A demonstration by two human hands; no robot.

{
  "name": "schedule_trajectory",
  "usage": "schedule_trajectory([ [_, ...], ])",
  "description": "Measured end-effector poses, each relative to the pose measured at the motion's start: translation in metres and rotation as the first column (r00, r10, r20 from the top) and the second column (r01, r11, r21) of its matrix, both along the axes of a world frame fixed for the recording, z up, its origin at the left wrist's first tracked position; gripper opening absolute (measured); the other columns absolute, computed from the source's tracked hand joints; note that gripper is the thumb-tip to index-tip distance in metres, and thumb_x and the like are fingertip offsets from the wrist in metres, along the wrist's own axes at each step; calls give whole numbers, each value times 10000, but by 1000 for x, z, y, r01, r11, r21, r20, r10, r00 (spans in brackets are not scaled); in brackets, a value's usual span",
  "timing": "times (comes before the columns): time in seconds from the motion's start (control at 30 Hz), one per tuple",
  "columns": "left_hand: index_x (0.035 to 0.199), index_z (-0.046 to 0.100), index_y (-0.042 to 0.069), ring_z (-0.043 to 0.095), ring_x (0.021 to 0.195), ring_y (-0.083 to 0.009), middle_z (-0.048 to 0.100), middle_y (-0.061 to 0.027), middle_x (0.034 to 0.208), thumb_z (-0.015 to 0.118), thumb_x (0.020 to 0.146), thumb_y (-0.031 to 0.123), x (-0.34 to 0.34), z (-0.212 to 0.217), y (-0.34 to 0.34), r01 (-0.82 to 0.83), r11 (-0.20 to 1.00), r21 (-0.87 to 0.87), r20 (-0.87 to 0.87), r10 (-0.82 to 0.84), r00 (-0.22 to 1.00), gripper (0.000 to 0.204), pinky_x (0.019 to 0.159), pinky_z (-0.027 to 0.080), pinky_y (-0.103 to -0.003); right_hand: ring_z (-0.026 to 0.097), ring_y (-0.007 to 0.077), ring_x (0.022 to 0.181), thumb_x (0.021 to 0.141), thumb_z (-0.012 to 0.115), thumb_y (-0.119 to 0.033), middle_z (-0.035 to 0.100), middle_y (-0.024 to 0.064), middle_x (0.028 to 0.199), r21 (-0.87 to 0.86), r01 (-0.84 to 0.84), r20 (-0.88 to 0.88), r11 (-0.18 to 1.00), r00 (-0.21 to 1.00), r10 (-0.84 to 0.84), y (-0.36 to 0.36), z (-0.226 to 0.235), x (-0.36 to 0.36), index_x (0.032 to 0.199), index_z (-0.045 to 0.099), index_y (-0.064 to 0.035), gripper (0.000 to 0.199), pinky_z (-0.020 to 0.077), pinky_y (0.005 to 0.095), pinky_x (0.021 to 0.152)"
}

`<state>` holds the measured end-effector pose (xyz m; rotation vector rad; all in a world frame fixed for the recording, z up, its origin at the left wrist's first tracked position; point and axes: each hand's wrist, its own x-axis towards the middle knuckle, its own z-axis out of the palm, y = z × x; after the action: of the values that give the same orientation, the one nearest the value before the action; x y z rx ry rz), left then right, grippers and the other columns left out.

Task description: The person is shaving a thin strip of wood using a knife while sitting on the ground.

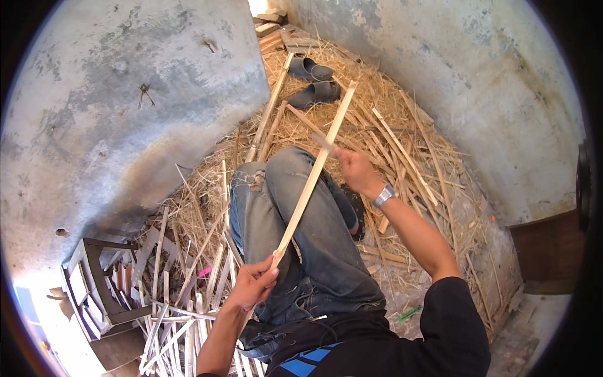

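Note:
A long, pale bamboo strip [308, 185] slants across my jeans-clad legs, its far end up over the straw. My left hand [253, 284] is closed around the near end of it, by my lap. In my right hand [359, 173], the fingers are wrapped round a knife [325, 144]. Its grey blade is blurred and lies across the strip's upper part; whether it bites into the strip I cannot tell. The knife's handle is hidden in my fist. A silver watch sits on my right wrist.
Shavings and split strips [402, 157] litter the floor around my legs. Dark slippers [314, 94] lie ahead. At the left stand a broken dark frame [103, 286] and a pile of cut strips [182, 333]. Bare plastered walls [483, 81] rise on both sides. A green object [409, 313] lies at right.

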<state>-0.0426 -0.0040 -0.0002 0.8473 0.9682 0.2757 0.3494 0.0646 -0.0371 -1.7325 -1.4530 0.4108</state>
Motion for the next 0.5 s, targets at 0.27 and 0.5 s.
schedule_trajectory([
  [0.27, 1256, 691, 15, 389, 463, -38, 499, 38, 704, 636, 1079, 171, 70, 7, 37, -60, 997, 47, 49, 58, 997, 242, 402, 255, -227, 635, 446, 604, 1105, 552, -363, 612, 268, 683, -96, -168, -79, 981, 984, 160, -49, 9, -62, 856, 665, 1, 455, 467, 465, 538],
  [0.5, 1328, 686, 39, 388, 471, -29, 516, 23, 736, 667, 1065, 223, 90, 6, 62, 8, 998, 65, 103, -14, 995, 321, 412, 261, -216, 635, 421, 610, 1100, 550, -391, 622, 270, 680, -138, -272, -128, 952, 959, 255, -58, 34, -70, 823, 674, 22, 513, 487, 480, 598],
])
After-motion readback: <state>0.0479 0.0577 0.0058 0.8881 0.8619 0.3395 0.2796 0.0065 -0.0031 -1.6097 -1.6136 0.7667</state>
